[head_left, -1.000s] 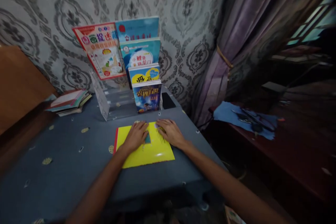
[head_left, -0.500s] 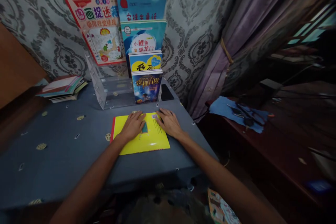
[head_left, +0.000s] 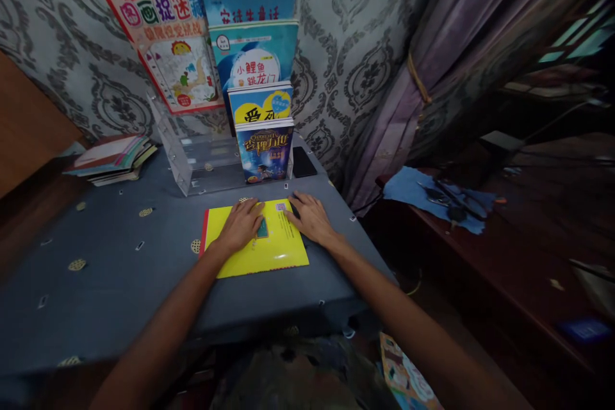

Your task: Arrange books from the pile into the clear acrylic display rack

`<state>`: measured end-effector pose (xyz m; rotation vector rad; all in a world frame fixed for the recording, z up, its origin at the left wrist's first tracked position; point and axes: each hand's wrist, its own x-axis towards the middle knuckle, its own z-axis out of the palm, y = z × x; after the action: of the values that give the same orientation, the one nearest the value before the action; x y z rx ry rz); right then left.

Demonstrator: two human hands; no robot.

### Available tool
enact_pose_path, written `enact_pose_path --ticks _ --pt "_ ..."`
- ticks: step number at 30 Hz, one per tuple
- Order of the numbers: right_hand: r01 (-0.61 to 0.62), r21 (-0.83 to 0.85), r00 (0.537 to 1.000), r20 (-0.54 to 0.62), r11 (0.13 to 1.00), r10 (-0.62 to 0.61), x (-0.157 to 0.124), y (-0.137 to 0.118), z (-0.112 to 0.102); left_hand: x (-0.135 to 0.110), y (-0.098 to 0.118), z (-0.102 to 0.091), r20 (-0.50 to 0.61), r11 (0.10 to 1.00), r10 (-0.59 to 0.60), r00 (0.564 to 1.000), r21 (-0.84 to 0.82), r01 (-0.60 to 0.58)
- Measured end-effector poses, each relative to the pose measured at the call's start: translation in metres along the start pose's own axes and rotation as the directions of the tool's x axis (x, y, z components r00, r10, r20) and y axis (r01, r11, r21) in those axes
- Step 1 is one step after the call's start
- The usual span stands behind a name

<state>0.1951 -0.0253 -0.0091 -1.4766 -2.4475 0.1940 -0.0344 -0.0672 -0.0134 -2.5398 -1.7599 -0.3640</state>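
A yellow book (head_left: 269, 257) with a red spine edge lies flat on the cloth-covered table. My left hand (head_left: 241, 224) rests on its upper middle, fingers stretched out and partly over a small green picture. At the book's right edge lies my right hand (head_left: 312, 218), its fingers extended and the thumb side touching the cover. Neither hand grips anything. Behind the book stands a clear acrylic rack (head_left: 202, 184) with several upright books, among them a small dark-blue book (head_left: 264, 152) in front and a red-bordered picture book (head_left: 180, 73) at the back left.
A stack of thin books (head_left: 113, 159) lies at the table's back left. Beside the rack is a dark phone-like slab (head_left: 303, 162). To the right, a reddish-brown surface (head_left: 485, 269) bears a blue cloth (head_left: 408, 195) with dark tools. A purple curtain (head_left: 389, 122) hangs behind.
The camera view has shifted slightly, so the rack and its books appear a little higher and further left. Both hands stay flat at the yellow book.
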Motion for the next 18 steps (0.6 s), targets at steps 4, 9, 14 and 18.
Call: enact_pose_path --ticks 4,9,14,18 --pt "0.032 0.057 0.999 -0.029 0.998 -0.031 0.0007 0.003 0.0016 -0.0002 -0.001 0.0016 -0.025 1.0 0.016 1.0 0.01 -0.016" --pt "0.162 0.141 0.987 -0.029 0.977 -0.159 0.0026 0.0061 0.0055 -0.0006 -0.0007 0.0002 -0.022 1.0 0.028 0.999 0.004 -0.028" --pt "0.163 0.15 0.987 -0.014 0.975 -0.163 0.0035 0.0042 0.0034 0.0002 -0.001 -0.0016 -0.017 0.999 0.032 0.999 -0.01 -0.032" --pt "0.168 0.149 0.986 -0.02 0.974 -0.167 0.0016 0.0028 -0.0015 0.0016 -0.001 -0.0037 -0.004 0.998 0.064 0.998 -0.024 -0.065"
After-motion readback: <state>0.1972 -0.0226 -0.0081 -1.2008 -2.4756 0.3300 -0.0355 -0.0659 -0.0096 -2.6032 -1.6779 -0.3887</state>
